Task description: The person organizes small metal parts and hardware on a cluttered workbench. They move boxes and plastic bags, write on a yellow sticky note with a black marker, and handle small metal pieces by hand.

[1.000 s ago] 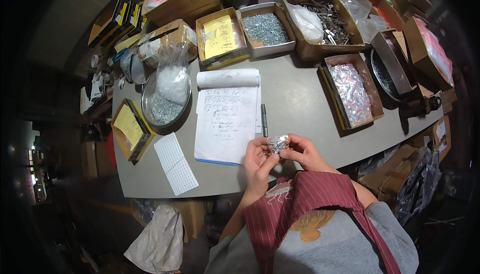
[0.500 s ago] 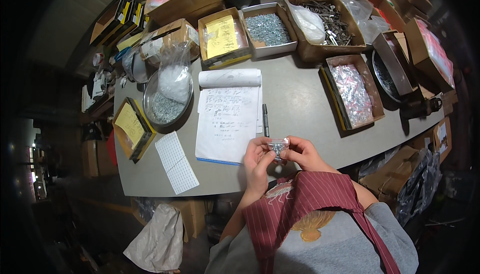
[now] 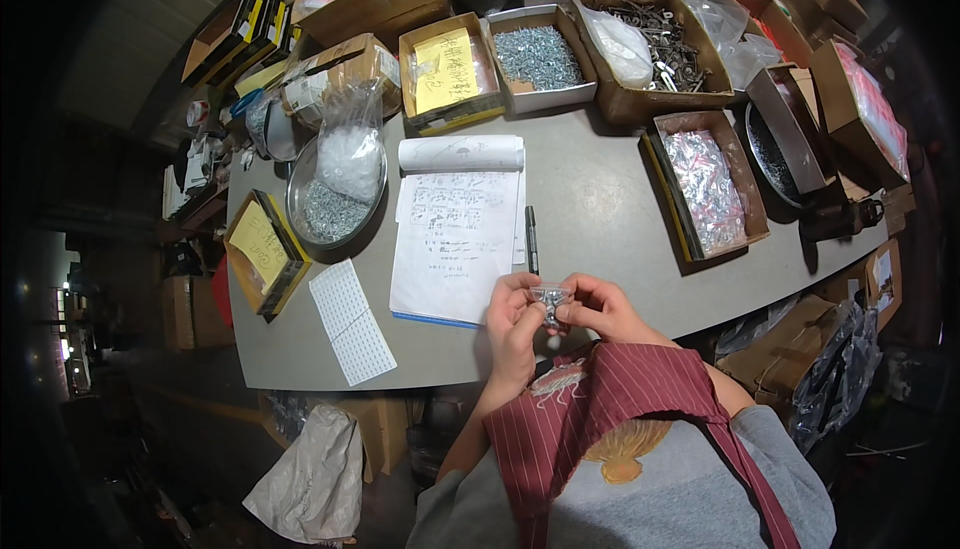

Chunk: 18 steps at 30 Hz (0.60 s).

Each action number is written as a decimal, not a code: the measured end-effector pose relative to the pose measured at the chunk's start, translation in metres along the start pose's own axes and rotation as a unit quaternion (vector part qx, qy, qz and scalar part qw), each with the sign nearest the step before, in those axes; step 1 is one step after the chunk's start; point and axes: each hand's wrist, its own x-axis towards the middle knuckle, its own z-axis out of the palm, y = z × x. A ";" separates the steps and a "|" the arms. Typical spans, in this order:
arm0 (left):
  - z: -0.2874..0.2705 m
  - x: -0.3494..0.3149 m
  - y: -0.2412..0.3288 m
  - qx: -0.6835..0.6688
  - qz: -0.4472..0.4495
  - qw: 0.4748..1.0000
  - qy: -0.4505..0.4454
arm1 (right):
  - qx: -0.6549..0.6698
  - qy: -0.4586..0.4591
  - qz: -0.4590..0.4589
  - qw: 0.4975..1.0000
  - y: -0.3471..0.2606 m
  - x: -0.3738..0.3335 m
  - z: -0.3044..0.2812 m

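In the head view, the person wore a maroon pinstriped apron (image 3: pixel 640 389) and worked at a grey table (image 3: pixel 600 189). A small clear bag (image 3: pixel 551 299) of shiny metal pieces was between the two hands, near the table's six o'clock edge; whether it touched the tabletop could not be told. The left hand (image 3: pixel 512 324) pinched the bag from its nine o'clock side, thumb pressed over the front. The right hand (image 3: pixel 603 311) gripped it from three o'clock, its thumb likewise on the front.

Reckoned from the bag, a black pen (image 3: pixel 532 239) lay toward twelve, just beside a handwritten notepad (image 3: pixel 455 239) at ten. A white printed sheet (image 3: pixel 352 324) lay at nine. An oval metal bowl (image 3: pixel 368 211), with metal pieces and a plastic bag in it, stood farther out at ten. At twelve, well apart, was a white box (image 3: pixel 555 99) of small metal parts; at one, a brown carton (image 3: pixel 660 102) of darker hardware; at two, an open box (image 3: pixel 672 209) of filled little bags.
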 end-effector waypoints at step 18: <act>-0.004 0.000 -0.014 0.020 0.035 0.999 -0.022 | 0.044 0.027 0.019 0.998 -0.019 -0.002 0.005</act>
